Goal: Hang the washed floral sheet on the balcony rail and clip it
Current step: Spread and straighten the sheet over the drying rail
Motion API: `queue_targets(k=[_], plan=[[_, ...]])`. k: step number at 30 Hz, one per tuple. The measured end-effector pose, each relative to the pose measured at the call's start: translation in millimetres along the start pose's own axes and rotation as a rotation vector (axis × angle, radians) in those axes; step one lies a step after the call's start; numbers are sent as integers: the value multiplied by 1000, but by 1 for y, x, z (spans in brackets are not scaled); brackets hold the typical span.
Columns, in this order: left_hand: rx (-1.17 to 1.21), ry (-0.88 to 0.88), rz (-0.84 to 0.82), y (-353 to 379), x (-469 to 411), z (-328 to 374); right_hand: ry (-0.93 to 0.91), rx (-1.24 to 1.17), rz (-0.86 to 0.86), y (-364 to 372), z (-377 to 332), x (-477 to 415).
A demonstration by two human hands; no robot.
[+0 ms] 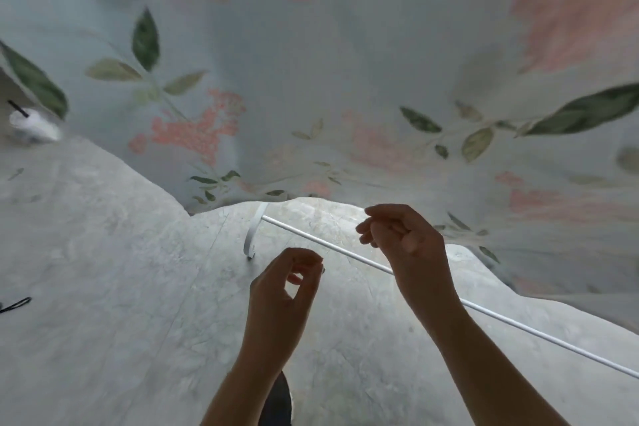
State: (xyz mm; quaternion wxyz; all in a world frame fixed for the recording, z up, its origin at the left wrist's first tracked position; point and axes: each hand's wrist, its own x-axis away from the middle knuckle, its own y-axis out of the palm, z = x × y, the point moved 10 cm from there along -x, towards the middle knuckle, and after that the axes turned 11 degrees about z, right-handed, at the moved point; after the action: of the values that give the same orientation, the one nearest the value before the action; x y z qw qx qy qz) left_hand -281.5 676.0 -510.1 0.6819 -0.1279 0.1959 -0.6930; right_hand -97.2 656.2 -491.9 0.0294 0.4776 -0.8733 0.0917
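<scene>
Sheet: the pale blue-grey floral sheet (311, 86), printed with pink blossom clusters and dark and light green leaves, fills the whole upper part of the view and hangs down in front of the camera; its wavy lower edge runs from the left, dips at the centre, and drops lower on the right. What it hangs from is out of sight.
Floor: a grey mottled concrete floor (103, 287) spreads out under everything, bare in the lower left.
Rod: a thin white metal rod (518, 325) slants from beneath the sheet's hem at centre down to the right edge, passing behind the right wrist.
Bracket: a curved white metal strip (249, 239) comes down from the rod's upper end, just below the hem.
Right hand: the right hand (404, 239) is up close to the hem, not touching it, fingers curled loosely inward with the tips bunched together, nothing visibly gripped.
Left hand: the left hand (283, 290) sits lower and to the left, thumb and forefinger tips meeting in a ring; whether something tiny is pinched there, I cannot tell.
Cup: a blurred white cup with a black straw (33, 126) sits far left, beside the sheet's edge.
Cord: a black cord (15, 304) pokes in at the left border.
</scene>
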Motion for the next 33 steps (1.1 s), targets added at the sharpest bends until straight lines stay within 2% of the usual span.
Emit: queue_targets(k=[2, 6, 10, 15, 19, 23, 27, 33], plan=[[14, 15, -10, -32, -18, 53, -49, 34, -37, 3, -71, 8], [85, 44, -64, -88, -54, 145, -114, 32, -2, 7, -188, 27], [105, 192, -92, -142, -87, 231, -199, -20, 11, 19, -285, 38], [181, 383, 10, -203, -128, 330, -425, -11, -7, 31, -406, 38], [245, 545, 106, -240, -143, 390, -593, -22, 0, 32, -475, 42], [268, 652, 179, -278, -162, 421, -785, 29, 2, 43, -529, 52], [310, 676, 290, -331, -214, 441, -985, 122, 17, 68, -596, 52], [312, 594, 350, -385, -335, 443, -1333, 416, 259, 135, -694, 38]])
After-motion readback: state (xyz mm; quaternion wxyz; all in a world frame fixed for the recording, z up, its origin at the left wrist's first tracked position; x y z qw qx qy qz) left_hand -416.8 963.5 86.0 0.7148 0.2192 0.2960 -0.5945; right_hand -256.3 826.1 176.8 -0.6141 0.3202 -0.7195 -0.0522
